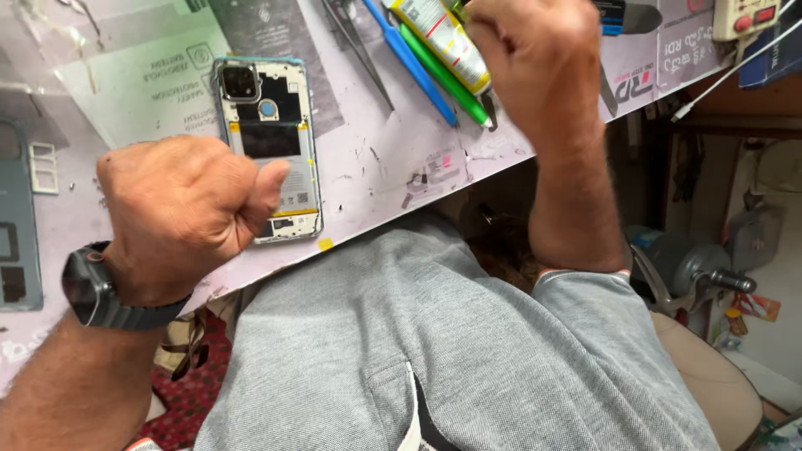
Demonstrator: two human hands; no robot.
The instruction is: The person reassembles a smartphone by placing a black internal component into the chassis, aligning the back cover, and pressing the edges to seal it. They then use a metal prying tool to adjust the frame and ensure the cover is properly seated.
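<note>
A pale pinkish surface (376, 159), scuffed and covered with printed sheets, is carrying an opened phone (269, 146) lying with its back cover off. Right of the phone, tweezers (361, 52), a blue tool (411, 63), a green tool (443, 77) and a yellow glue tube (441, 40) are lying side by side. Left of the phone, a grey-blue back cover (17, 225) is resting.

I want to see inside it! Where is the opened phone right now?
In the head view the opened phone lies back-off on the pale work mat, left of centre, beside the left hand's thumb and left of the blue and green tools.
</note>
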